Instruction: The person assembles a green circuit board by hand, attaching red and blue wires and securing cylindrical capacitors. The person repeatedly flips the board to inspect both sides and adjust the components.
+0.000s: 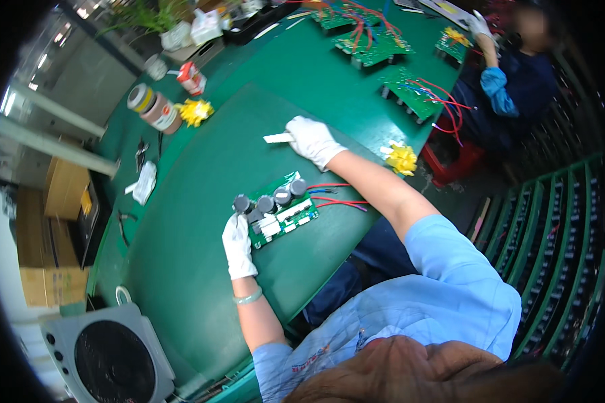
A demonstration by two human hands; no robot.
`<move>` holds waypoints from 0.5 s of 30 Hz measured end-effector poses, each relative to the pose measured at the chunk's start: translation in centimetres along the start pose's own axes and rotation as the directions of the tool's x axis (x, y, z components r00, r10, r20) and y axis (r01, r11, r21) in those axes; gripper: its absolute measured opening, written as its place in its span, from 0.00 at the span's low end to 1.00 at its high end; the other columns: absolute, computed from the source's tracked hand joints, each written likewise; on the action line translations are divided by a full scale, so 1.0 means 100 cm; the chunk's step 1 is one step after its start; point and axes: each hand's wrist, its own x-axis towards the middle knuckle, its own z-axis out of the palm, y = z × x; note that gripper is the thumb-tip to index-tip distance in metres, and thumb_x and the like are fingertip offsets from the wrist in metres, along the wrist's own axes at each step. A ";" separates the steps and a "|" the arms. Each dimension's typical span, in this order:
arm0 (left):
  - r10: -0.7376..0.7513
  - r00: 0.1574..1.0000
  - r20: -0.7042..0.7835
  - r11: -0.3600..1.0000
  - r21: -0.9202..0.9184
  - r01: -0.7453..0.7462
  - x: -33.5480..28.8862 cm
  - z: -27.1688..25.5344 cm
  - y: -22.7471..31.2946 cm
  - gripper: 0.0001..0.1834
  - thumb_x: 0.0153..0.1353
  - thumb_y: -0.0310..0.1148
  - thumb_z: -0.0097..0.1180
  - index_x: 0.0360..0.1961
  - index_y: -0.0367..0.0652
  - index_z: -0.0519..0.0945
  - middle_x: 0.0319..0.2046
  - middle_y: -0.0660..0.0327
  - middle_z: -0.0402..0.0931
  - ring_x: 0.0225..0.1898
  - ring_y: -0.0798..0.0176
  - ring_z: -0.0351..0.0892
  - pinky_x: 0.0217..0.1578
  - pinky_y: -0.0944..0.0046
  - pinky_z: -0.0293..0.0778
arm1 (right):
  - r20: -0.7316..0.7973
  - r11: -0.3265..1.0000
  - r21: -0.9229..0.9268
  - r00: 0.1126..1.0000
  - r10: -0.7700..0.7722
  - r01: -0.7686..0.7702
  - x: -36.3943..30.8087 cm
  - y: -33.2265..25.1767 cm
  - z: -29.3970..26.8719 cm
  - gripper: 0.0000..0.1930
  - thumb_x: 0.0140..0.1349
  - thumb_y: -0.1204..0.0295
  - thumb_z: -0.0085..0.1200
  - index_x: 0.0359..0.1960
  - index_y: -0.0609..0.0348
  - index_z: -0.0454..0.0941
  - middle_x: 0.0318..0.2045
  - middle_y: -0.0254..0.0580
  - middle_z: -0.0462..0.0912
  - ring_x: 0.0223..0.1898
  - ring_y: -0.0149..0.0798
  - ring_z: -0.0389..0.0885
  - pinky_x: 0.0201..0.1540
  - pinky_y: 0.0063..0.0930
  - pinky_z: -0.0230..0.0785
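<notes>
A green circuit board (286, 227) with several dark round capacitors rests on the green table mat in front of me. Red, blue and purple wires run off its right side. My left hand (237, 250), in a white glove, grips the board's left edge beside a capacitor. Beyond the board, over the mat, is my gloved right hand (312, 140), closed around a flat white strip (278, 138) whose end points left. Whether the strip is a tool or a label I cannot make out.
More wired circuit boards (410, 95) lie at the far right, near a seated person (517, 80). A yellow bundle (402, 160) sits by the right edge. On the left are a bottle (156, 111), a red-white box (191, 78), pliers (123, 227) and a fan (114, 359).
</notes>
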 end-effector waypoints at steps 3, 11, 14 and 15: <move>-0.010 0.998 0.063 1.000 -0.005 0.011 0.001 -0.004 0.000 0.22 0.71 0.43 0.49 0.51 0.33 0.78 0.42 0.63 0.78 0.44 0.71 0.72 0.47 0.69 0.68 | -0.010 1.000 0.006 1.000 -0.006 0.006 -0.002 0.001 -0.002 0.06 0.55 0.68 0.56 0.33 0.52 0.76 0.32 0.44 0.76 0.34 0.47 0.79 0.36 0.40 0.75; -0.075 0.981 0.181 0.983 -0.154 0.104 -0.001 -0.004 0.019 0.20 0.72 0.45 0.47 0.48 0.36 0.78 0.35 0.68 0.73 0.32 0.76 0.65 0.30 0.72 0.63 | -0.009 1.000 0.003 1.000 -0.018 0.018 -0.006 0.002 0.001 0.09 0.52 0.67 0.58 0.34 0.51 0.75 0.30 0.41 0.74 0.32 0.44 0.78 0.33 0.39 0.73; -0.120 0.971 0.206 0.968 -0.195 0.161 0.001 -0.011 0.007 0.20 0.72 0.45 0.47 0.48 0.36 0.77 0.34 0.68 0.73 0.31 0.76 0.65 0.30 0.73 0.62 | 0.030 0.999 0.032 1.000 0.003 -0.004 -0.003 -0.001 -0.003 0.08 0.53 0.67 0.57 0.32 0.51 0.74 0.30 0.41 0.74 0.32 0.44 0.78 0.32 0.39 0.73; -0.084 0.976 0.202 0.960 -0.244 0.133 0.000 -0.007 0.006 0.21 0.72 0.45 0.47 0.51 0.35 0.76 0.37 0.67 0.74 0.34 0.76 0.67 0.32 0.73 0.65 | 0.030 0.999 0.043 1.000 -0.008 0.006 -0.004 -0.001 -0.003 0.07 0.54 0.67 0.57 0.32 0.51 0.73 0.30 0.41 0.74 0.32 0.44 0.78 0.32 0.39 0.73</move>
